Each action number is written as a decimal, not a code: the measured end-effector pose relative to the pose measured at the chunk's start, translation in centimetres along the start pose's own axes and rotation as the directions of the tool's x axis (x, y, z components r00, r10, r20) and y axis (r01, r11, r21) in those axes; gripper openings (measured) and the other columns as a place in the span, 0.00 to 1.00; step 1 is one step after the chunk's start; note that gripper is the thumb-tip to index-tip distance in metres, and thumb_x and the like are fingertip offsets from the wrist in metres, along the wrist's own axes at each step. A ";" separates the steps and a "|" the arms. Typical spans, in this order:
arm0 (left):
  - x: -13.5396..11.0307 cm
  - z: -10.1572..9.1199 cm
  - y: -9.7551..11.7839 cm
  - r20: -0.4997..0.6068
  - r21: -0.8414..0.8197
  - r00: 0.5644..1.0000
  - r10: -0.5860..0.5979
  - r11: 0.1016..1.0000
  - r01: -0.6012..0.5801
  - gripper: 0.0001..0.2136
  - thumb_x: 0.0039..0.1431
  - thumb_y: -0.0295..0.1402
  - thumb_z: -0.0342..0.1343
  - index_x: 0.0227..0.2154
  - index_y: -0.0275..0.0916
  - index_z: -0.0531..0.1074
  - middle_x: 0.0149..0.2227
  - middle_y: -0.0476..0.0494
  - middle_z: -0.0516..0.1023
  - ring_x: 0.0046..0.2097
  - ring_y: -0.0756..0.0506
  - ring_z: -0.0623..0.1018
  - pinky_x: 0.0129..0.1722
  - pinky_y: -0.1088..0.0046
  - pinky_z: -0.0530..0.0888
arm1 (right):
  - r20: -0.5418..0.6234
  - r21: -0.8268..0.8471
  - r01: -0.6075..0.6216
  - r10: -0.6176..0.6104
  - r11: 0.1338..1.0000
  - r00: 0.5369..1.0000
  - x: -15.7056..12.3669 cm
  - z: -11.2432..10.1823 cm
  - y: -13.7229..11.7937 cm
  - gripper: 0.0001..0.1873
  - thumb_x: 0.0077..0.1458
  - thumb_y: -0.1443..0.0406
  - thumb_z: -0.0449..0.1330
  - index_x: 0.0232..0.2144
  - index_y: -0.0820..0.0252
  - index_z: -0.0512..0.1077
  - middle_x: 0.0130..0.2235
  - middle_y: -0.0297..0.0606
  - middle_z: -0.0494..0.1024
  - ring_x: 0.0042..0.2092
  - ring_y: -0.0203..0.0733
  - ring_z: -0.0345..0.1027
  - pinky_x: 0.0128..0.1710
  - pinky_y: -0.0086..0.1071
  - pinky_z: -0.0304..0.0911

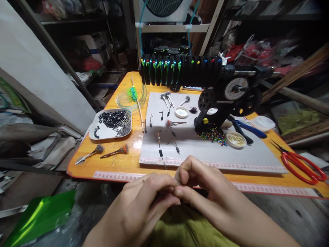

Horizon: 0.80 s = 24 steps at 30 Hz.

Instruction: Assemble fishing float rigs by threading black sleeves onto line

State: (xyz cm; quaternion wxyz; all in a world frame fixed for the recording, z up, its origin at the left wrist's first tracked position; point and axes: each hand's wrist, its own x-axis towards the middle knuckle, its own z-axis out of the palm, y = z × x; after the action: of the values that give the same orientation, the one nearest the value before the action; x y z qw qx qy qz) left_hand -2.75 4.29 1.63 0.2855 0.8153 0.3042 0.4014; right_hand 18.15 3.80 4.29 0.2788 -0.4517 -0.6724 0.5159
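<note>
Just in front of the table's near edge, my left hand (151, 202) and my right hand (208, 188) meet with their fingertips together. Each is closed in a pinch; whatever is between the fingers is too small or hidden to make out. Beyond them lies a grey board (218, 154) with a printed measuring strip along its front. On the board are several thin rigs with black cylinders, one (160, 153) close to my left hand. An orange-tipped bundle (176, 122) lies farther back, near a small white dish (181, 112).
A white tray (94, 120) of black cylinders and small grey pieces stands left, behind two bundles (114, 151) (89, 154). A black geared winding machine (205, 72) rises at the back. Coloured beads (213, 136), a dish of gold pieces (235, 140), blue-handled pliers (250, 128) and red scissors (299, 164) lie right.
</note>
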 end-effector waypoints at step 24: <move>1.5 3.1 -0.5 -0.437 -0.205 0.895 0.091 0.959 -0.198 0.23 0.56 0.10 0.53 0.49 0.43 0.65 0.31 0.53 0.71 0.30 0.50 0.75 0.30 0.71 0.77 | -0.343 -0.628 0.257 -0.558 0.735 0.756 -1.0 2.9 1.3 0.19 0.59 0.77 0.56 0.47 0.53 0.60 0.43 0.42 0.78 0.40 0.45 0.75 0.37 0.35 0.71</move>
State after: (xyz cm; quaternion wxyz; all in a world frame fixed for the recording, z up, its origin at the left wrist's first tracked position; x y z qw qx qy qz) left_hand 0.46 4.98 0.40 0.2800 0.6878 0.2453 0.6232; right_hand 16.55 1.66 2.25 0.4166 -0.4656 -0.7760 0.0865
